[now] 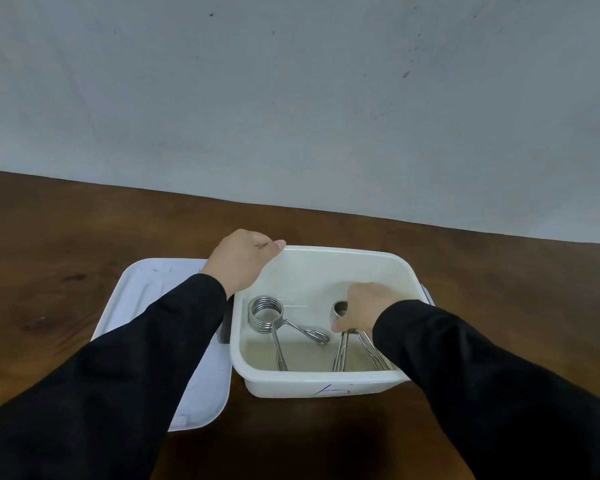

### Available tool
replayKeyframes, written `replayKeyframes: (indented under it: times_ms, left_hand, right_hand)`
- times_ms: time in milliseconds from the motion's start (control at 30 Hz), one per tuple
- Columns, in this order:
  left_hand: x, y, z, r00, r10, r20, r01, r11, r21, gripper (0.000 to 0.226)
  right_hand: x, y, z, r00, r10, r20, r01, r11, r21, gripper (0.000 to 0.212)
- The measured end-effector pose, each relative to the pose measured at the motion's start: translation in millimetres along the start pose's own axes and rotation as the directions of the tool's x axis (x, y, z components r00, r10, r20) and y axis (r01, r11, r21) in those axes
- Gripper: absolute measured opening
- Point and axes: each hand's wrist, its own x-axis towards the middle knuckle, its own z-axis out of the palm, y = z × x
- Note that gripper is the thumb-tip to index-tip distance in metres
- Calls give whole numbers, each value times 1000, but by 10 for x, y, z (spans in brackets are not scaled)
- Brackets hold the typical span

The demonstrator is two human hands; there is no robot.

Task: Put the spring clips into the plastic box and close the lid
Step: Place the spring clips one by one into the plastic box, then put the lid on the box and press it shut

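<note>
A white plastic box (326, 388) stands open on the wooden table. One steel spring clip (274, 318) lies on the box floor at the left, its coil toward the far side and its handles toward me. My right hand (364, 308) is inside the box, fingers closed on a second spring clip (347, 351) whose handles point toward me; its coil is mostly hidden by the hand. My left hand (243, 261) grips the box's far left corner rim. The white lid (149, 292) lies flat on the table left of the box, partly under my left sleeve.
The brown wooden table (66, 237) runs to a grey wall (291, 98) behind. A dark latch (428, 296) shows on the box's right side and another (224, 332) on its left side.
</note>
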Motion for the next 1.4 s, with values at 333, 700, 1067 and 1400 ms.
replayKeyframes:
  times_ms: [333, 700, 1067, 1400]
  left_hand:
    - [-6, 8, 7, 1000, -2, -1, 2, 1000, 11, 55]
    - [-6, -2, -4, 1000, -15, 7, 15, 1000, -4, 56]
    - [-72, 105, -66, 998, -31, 61, 31, 999, -9, 53]
    - [-860, -332, -147, 912, -134, -387, 129, 991, -38, 18]
  right_hand:
    - [75, -13, 93, 999, -14, 37, 14, 1000, -2, 48]
    - [48, -4, 78, 999, 1, 34, -1, 1000, 5, 53]
    - [-306, 107, -421, 985, -19, -170, 32, 997, 74, 61]
    - [-980, -193, -268, 847, -179, -501, 368, 877, 309, 47]
